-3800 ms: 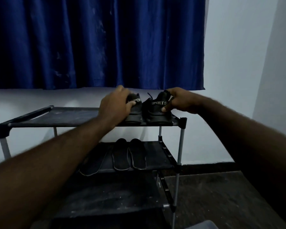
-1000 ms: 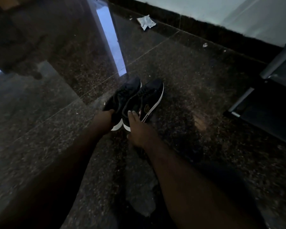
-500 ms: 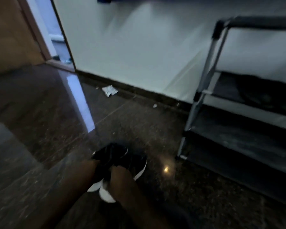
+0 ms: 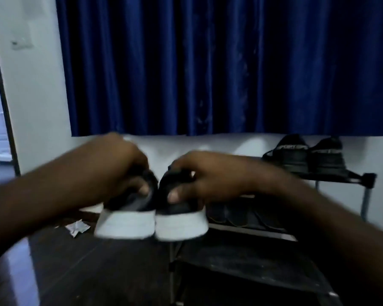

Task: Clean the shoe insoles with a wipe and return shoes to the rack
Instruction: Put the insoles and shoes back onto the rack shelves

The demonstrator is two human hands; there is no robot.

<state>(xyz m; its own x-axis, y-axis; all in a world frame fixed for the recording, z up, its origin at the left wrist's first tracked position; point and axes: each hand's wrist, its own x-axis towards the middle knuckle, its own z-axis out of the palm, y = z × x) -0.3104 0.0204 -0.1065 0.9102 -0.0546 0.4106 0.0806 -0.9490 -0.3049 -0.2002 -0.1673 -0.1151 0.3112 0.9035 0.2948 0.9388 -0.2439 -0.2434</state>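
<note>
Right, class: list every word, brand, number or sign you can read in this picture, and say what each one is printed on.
"SPORTS", probably, too blurred to be sure: heel band of the left black shoe on the rack's top shelf.
Heel band of the right black shoe beside it: lettering too blurred to read.
White-soled shoes in the hands: no text visible.

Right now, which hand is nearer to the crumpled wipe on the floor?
Left. The left hand holds a shoe just above and right of the wipe; the right hand is farther right.

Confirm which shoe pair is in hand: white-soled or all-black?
The white-soled pair, one shoe each in left hand and right hand; all-black pair sits untouched on the rack.
</note>
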